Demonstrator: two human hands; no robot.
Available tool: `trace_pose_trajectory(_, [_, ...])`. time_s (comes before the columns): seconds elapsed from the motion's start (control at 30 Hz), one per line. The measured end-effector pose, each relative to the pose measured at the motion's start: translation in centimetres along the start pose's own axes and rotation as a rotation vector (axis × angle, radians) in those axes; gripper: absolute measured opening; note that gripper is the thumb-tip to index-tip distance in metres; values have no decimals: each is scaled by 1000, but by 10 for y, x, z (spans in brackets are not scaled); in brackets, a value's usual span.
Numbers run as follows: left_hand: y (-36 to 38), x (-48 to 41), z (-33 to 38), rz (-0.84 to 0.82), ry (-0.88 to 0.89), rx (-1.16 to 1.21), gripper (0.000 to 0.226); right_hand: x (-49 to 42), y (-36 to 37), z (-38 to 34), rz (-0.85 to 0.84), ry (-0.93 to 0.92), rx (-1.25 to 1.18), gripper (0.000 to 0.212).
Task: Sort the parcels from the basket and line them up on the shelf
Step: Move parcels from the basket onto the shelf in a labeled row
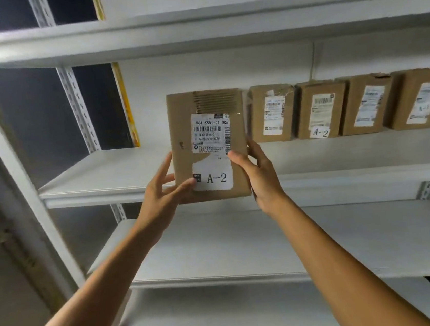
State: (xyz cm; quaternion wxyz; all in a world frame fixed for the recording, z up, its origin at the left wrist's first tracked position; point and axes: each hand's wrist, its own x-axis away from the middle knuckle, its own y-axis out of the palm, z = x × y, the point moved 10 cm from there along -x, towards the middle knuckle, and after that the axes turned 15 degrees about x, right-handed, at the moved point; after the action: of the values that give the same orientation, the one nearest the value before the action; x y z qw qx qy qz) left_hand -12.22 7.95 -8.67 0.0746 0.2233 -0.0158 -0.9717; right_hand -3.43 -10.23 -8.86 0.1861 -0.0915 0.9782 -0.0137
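Note:
A brown cardboard parcel [205, 126] with a white shipping label and an "A-2" sticker is held upright in front of the middle shelf [108, 175]. My left hand [162, 195] grips its lower left edge, thumb on the front. My right hand [256, 174] grips its right side, thumb over the label's edge. To its right, several similar brown parcels [320, 109] stand in a row on the same shelf; one carries an "A-2" sticker. The basket is out of view.
The white metal rack has a shelf above [193, 28] and two shelves below [244, 245]. A perforated upright [79, 108] stands at the left with dark space behind it. The middle shelf is bare to the left of the held parcel.

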Motion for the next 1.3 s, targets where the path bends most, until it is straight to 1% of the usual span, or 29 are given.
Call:
trace_pose_trajectory(0.07, [-18, -12, -7, 51, -2, -3, 80, -19, 21, 4, -38, -40, 60, 45])
trace_pose_trajectory(0.13, [-35, -30, -15, 88, 3, -8, 81, -41, 43, 17, -75, -49, 58, 41])
trace_pose_trajectory(0.27, [-67, -78, -28, 147, 4, -68, 78, -96, 72, 42, -85, -58, 54, 44])
trace_pose_trajectory(0.37, [-84, -122, -33, 144, -9, -86, 82, -140, 87, 41, -99, -95, 93, 40])
trace_pose_trajectory(0.4, [-88, -137, -38, 144, -23, -82, 82, -154, 91, 42, -116, -92, 114, 43])
trace_pose_trajectory(0.47, [-99, -162, -46, 178, -31, -74, 75, -181, 99, 45, -132, -115, 186, 49])
trace_pose_trajectory(0.57, [-112, -193, -61, 203, -34, -79, 68, -211, 105, 54, -102, -157, 272, 55])
trace_pose_trajectory(0.63, [-119, -209, -71, 193, -37, -103, 69, -220, 110, 65, -102, -162, 301, 69])
trace_pose_trajectory(0.7, [-124, -224, -79, 160, -25, -169, 72, -228, 119, 77, -136, -161, 349, 85])
trace_pose_trajectory(0.8, [-135, -246, -89, 135, 7, -293, 78, -244, 131, 87, -151, -154, 396, 96])
trace_pose_trajectory(0.9, [-146, -266, -102, 138, -22, -261, 95, -258, 135, 87, -127, -134, 485, 98])
trace_pose_trajectory(0.97, [-149, -282, -110, 112, -52, -298, 98, -271, 138, 93, -107, -113, 542, 101])
trace_pose_trajectory(1.0, [-149, -290, -113, 88, -60, -344, 97, -278, 139, 98, -89, -94, 577, 101])
trace_pose_trajectory(1.07, [-149, -304, -118, 35, -60, -432, 86, -288, 142, 110, -52, -40, 666, 99])
trace_pose_trajectory(1.1, [-153, -311, -123, 19, -77, -427, 80, -293, 145, 115, -32, -8, 702, 96])
trace_pose_trajectory(1.2, [-171, -329, -141, 6, -175, -285, 67, -306, 152, 120, 75, 1, 727, 82])
trace_pose_trajectory(1.23, [-175, -335, -146, 1, -191, -261, 65, -311, 153, 121, 125, -6, 724, 78])
trace_pose_trajectory(1.3, [-183, -348, -154, -4, -207, -226, 65, -317, 158, 120, 212, -9, 793, 75])
